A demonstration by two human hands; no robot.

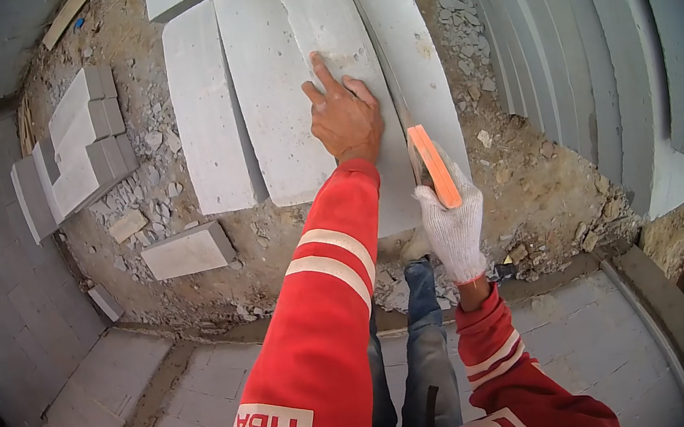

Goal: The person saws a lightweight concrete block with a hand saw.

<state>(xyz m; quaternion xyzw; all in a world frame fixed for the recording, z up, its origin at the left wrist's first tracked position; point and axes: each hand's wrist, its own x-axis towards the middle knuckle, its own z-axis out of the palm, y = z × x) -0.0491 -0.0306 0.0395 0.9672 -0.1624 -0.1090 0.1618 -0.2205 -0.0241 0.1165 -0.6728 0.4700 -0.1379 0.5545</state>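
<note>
At right hand (460, 226): orange-handled saw (433, 165), long axis pointing forward, slightly leftward.

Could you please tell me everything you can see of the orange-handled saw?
The orange-handled saw has a bright, slim handle, apparently plastic, with a line running along its length. It slants slightly, its near end toward the wearer, and the right hand, in a white knit glove, grips it. Ahead of it, what looks like a thin metal blade shows nearly edge-on, along the narrow gap between two pale blocks. Its teeth and full length cannot be made out.
</note>
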